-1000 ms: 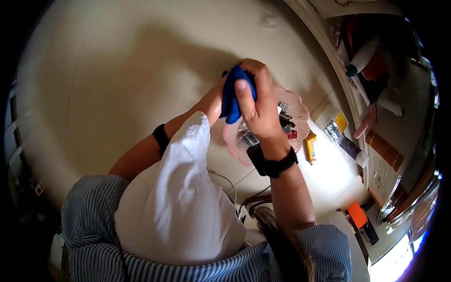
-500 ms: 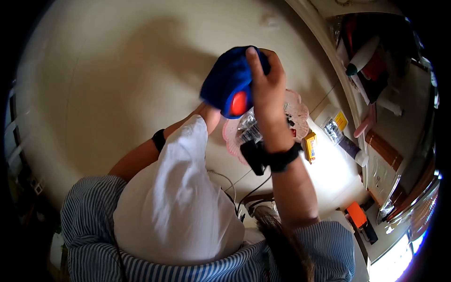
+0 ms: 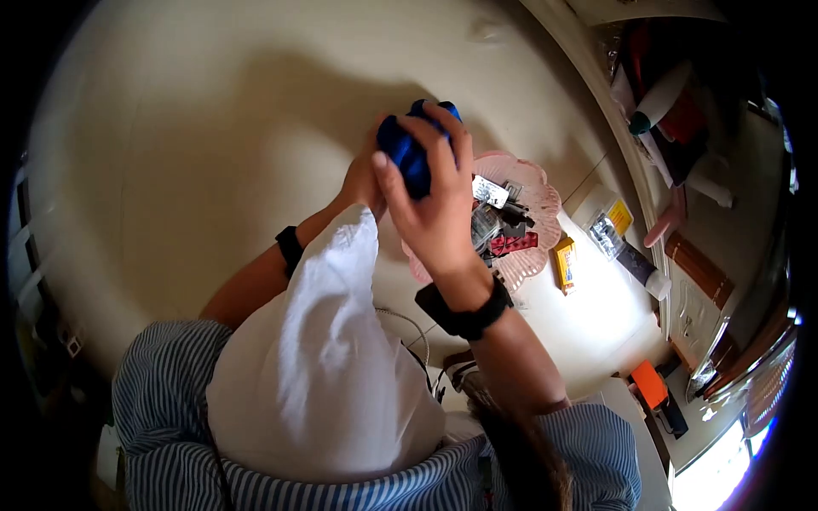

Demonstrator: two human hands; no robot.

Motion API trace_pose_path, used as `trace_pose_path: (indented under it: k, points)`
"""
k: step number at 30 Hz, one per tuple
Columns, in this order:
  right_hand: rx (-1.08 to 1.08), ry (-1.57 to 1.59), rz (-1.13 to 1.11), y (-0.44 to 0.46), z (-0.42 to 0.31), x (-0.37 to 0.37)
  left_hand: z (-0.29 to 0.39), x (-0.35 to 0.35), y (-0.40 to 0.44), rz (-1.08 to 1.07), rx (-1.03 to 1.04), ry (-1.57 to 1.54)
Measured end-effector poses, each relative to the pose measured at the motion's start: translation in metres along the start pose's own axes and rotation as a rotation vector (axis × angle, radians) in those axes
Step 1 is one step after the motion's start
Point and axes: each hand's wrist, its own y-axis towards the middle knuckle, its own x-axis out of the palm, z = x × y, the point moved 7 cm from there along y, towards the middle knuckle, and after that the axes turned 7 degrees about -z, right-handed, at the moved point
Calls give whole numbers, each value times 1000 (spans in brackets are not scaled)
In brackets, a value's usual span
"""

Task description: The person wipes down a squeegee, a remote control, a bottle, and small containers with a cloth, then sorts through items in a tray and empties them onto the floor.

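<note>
A crumpled blue cloth (image 3: pixel 415 162) is between my two hands, above the table's left and middle part. My right hand (image 3: pixel 436 196) is wrapped over it from the near right side, with its fingers curled across the top and the thumb at its lower left. On the far left side my left hand (image 3: pixel 365 177) grips the cloth, its fingers mostly hidden behind the cloth and my right hand. Whatever the cloth covers is out of sight. Just right of the hands is a pink scalloped dish (image 3: pixel 537 183) holding several small packets and dark pieces.
A small yellow box (image 3: pixel 565 266) lies right of the dish. Farther right are a tube with a white cap (image 3: pixel 643 271) and a silver-yellow packet (image 3: pixel 609 230). A raised ledge (image 3: pixel 588 85) with assorted things borders the right. White cloth (image 3: pixel 324 366) covers my lap.
My right hand has moved left and turned over the blue cloth. The round red thing that showed at the cloth's opening is hidden now. More of the dish shows.
</note>
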Motion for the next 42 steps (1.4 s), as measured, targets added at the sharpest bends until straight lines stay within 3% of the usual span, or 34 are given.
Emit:
trace_pose_path:
  k: [2,3,5,7,8,10,11,13,14,17,20,21,22,23,24,26,30,32,34,37,40,42]
  points:
    - [210,160,-36,11,22,6,8,-7,3,-2,55,216]
    - [321,239,-53,13,32,9,16,4,-10,-40,-110,344]
    - [431,325,-80,16,45,18,11,-18,-4,13,-180,413]
    - [270,164,-26,21,31,16,17,-11,-2,-52,-10,332]
    - [91,26,10,23,17,15,20,-7,-1,-90,72,288]
    - [-56,-58,53,25,8,14,25,-4,-3,-47,134,214]
    - [166,200,22,24,27,13,24,-4,-2,-85,141,188]
    - [597,721,-29,21,50,20,30,-10,3,-406,70,184]
    - [550,869,61,21,65,21,33,-12,0,-313,92,198]
    - [394,777,183,28,71,6,57,-12,6,-356,330,341]
    - [-50,219,170,48,70,-4,77,-18,5,-70,542,697]
    - [553,278,-174,40,67,-15,76,-31,9,-39,522,689]
    - [323,126,-44,43,70,-35,70,-37,13,-65,508,675]
    - [246,155,-113,44,75,-54,65,-43,16,-89,495,661]
    - [326,285,-99,32,76,-77,61,-48,19,-112,485,644]
    - [454,-62,-231,3,90,-119,52,-60,25,-130,423,706]
    - [511,-413,-359,-67,122,-152,45,-63,32,-145,428,885]
    - [386,-719,-425,-92,128,-149,47,-58,30,-124,445,1014]
    - [479,-673,-468,-108,135,-144,54,-55,27,-80,461,1153]
    - [445,-722,-427,-125,141,-141,66,-53,13,110,574,1427]
    - [489,-623,-355,-129,129,-155,76,-44,-3,252,729,1374]
    - [586,-468,-309,-135,123,-178,77,-25,-12,167,875,1309]
